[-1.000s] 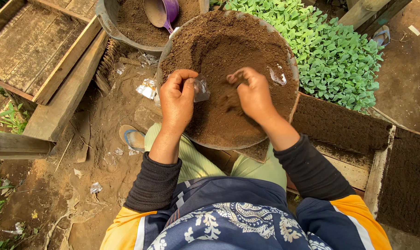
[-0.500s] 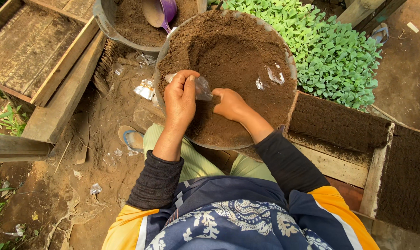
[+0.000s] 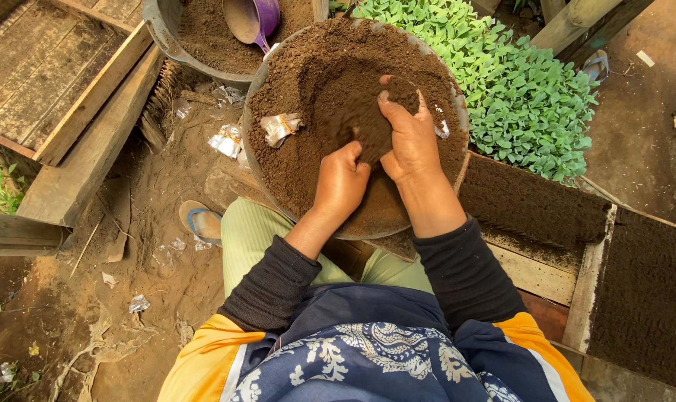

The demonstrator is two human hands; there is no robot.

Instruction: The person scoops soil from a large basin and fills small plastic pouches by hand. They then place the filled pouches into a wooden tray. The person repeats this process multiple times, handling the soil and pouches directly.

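We cup dark soil in the open right hand [image 3: 409,138] above the round soil-filled basin [image 3: 278,160]; left hand [image 3: 340,182] fisted beside; bundled plastic sleeves [image 3: 281,126] at nine o'clock await filling.

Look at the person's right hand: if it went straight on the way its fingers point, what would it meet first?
The right hand points away from the body, across the basin. It would likely push first into the heaped soil just ahead of the fingers, then reach the basin's far rim; depth is hard to judge.
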